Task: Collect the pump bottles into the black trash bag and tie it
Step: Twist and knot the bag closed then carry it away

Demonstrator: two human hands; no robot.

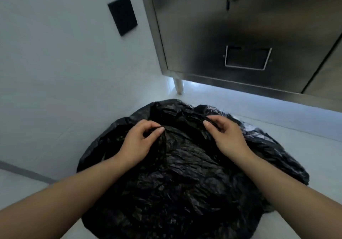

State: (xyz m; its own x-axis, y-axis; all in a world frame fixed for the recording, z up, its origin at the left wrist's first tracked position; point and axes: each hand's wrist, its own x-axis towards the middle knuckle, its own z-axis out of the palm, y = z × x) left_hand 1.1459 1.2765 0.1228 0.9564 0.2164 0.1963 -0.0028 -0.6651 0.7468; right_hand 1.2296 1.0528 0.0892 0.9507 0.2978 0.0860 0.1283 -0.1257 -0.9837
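A large crumpled black trash bag (185, 179) lies spread on the pale floor below me. My left hand (140, 142) pinches a fold of the bag's plastic near its upper middle, thumb against fingers. My right hand (225, 136) grips another fold of the same bag a little to the right, fingers curled into the plastic. The two hands are about a hand's width apart. No pump bottles show; whatever is inside the bag is hidden by the plastic.
A stainless steel cabinet (240, 35) stands at the upper right on a short leg (178, 86), with a gap beneath it. A white wall (64, 62) with a black rectangular plate (123, 15) rises on the left. Pale floor surrounds the bag.
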